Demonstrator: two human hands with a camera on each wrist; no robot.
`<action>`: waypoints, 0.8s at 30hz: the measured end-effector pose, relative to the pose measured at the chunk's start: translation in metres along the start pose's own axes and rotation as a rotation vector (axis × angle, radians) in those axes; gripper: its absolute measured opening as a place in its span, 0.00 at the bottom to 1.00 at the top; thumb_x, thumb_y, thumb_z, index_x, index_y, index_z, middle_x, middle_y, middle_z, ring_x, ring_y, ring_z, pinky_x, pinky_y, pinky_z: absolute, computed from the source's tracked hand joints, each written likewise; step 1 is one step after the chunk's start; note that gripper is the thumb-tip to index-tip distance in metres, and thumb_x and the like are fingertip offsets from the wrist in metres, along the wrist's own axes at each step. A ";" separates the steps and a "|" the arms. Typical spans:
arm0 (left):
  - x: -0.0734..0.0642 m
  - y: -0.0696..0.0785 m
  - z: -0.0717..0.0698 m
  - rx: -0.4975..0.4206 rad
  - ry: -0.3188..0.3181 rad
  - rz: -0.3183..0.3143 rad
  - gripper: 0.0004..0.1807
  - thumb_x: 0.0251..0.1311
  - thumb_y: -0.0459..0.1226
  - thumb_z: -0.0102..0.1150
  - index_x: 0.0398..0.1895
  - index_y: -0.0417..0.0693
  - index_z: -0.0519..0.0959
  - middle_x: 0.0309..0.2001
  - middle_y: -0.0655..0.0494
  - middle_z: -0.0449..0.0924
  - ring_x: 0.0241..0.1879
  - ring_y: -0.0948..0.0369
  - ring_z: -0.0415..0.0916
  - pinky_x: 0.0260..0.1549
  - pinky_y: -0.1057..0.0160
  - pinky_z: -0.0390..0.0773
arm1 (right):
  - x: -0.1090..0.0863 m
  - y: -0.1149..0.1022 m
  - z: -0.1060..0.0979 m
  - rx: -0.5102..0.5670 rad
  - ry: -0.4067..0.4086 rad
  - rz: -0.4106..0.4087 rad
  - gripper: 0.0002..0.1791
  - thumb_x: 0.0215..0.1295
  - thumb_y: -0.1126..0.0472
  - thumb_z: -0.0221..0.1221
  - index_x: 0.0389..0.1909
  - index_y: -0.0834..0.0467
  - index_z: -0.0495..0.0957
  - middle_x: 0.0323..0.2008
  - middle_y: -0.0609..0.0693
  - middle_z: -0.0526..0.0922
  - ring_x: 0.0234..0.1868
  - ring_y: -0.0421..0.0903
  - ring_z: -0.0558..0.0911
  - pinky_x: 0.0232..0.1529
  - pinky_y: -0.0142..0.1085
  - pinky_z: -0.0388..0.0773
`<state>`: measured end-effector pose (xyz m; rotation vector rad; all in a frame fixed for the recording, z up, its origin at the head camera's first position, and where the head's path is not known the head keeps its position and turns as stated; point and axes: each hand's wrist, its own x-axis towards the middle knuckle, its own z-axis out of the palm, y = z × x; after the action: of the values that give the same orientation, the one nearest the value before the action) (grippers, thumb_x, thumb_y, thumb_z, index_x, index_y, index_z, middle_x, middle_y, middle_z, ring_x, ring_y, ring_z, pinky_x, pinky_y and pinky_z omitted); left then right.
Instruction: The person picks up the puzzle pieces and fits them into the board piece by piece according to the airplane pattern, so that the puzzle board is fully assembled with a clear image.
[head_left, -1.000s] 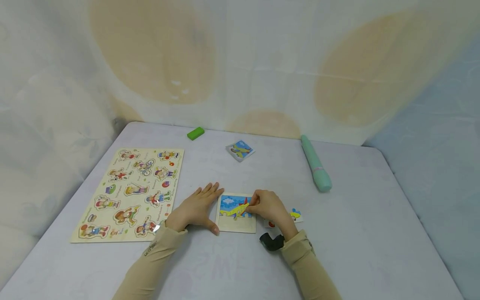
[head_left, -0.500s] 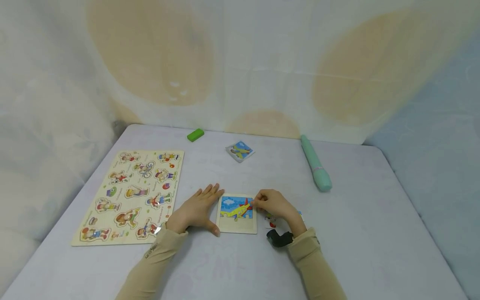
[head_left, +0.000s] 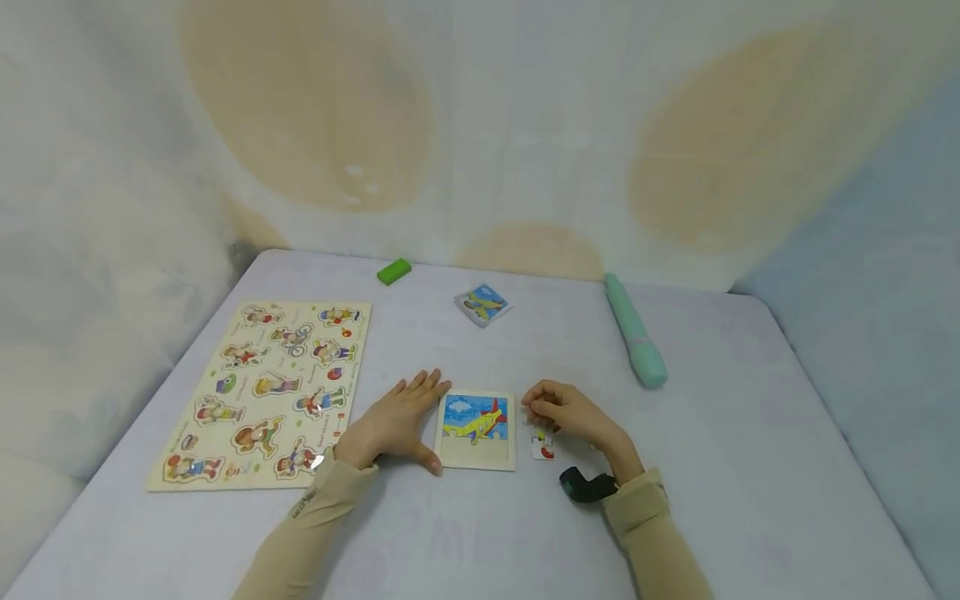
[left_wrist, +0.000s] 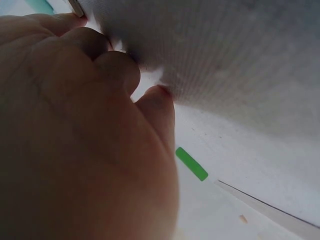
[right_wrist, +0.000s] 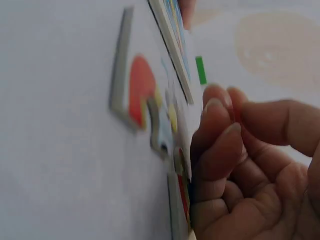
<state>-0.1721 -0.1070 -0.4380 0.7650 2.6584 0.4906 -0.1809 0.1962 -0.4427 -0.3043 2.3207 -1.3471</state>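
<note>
Head view: on a pale worktop (head_left: 735,467), a small square puzzle tray (head_left: 480,457) lies between a person's hands, an airplane picture (head_left: 480,419) filling its far half. The left hand (head_left: 393,425) is spread, gripping nothing, index finger and thumb at the tray's left corners. The right hand (head_left: 576,414) is just off the tray's right edge, beside loose puzzle pieces (head_left: 542,448), fingers curled, thumb close to fingertips, nothing visible held. A large picture board (head_left: 255,407) lies toward the worktop's left edge.
</note>
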 end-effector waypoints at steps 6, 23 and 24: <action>-0.003 0.000 -0.002 0.002 0.011 -0.012 0.69 0.28 0.58 0.79 0.75 0.42 0.53 0.77 0.41 0.45 0.77 0.44 0.41 0.74 0.41 0.47 | -0.013 -0.007 -0.009 -0.144 -0.013 -0.031 0.10 0.62 0.63 0.62 0.42 0.61 0.78 0.31 0.52 0.78 0.32 0.44 0.74 0.33 0.31 0.73; 0.000 -0.001 0.000 0.010 -0.002 0.007 0.69 0.29 0.59 0.78 0.75 0.41 0.52 0.77 0.40 0.44 0.77 0.43 0.40 0.74 0.41 0.46 | -0.026 -0.025 0.002 -0.437 -0.013 0.049 0.16 0.46 0.67 0.73 0.31 0.57 0.75 0.28 0.49 0.75 0.32 0.44 0.71 0.33 0.33 0.71; 0.000 -0.001 0.000 0.010 -0.002 0.008 0.69 0.30 0.59 0.78 0.75 0.41 0.52 0.77 0.40 0.44 0.77 0.43 0.40 0.74 0.41 0.46 | -0.026 -0.025 0.002 -0.424 -0.013 0.038 0.15 0.47 0.67 0.72 0.31 0.57 0.75 0.28 0.49 0.75 0.31 0.44 0.72 0.33 0.33 0.71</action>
<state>-0.1724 -0.1078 -0.4383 0.7797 2.6590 0.4783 -0.1579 0.1927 -0.4146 -0.3930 2.5718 -0.8203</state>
